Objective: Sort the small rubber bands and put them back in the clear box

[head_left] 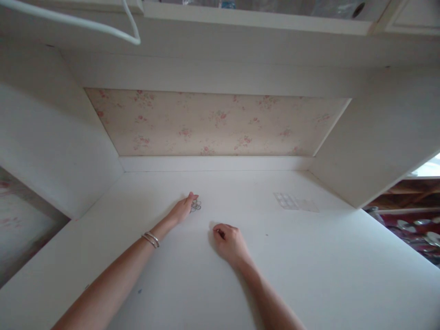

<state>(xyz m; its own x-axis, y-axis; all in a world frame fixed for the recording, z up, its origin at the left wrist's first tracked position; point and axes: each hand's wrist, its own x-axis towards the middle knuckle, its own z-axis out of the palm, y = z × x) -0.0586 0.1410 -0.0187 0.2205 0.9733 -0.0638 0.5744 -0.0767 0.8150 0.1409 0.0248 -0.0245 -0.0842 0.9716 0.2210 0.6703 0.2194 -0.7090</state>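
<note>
Left hand (183, 209): extended forward over the white surface (309, 256), fingers drawn together in a pinch at the edge of a small cluster of metal rings (195, 206). Fingertips touch the cluster on its left side; whether any ring is actually lifted clear cannot be told at this size. The cluster lies on the surface, left of centre and toward the rear. It appears as several thin linked loops; an exact count cannot be made. Right hand (229, 240): resting knuckles-up on the surface, nearer the person and to the right of the cluster, fingers curled loosely under. Whether it encloses anything cannot be told. It is apart from the rings. Two thin bangles (151, 239) are worn on the left wrist. One clear moulded sheet with a grid of small cells (295, 201) lies flat on the surface, well to the right. One floral-papered back panel (216, 123) closes the recess behind. One white hanger (103, 27) shows at the upper left.
</note>
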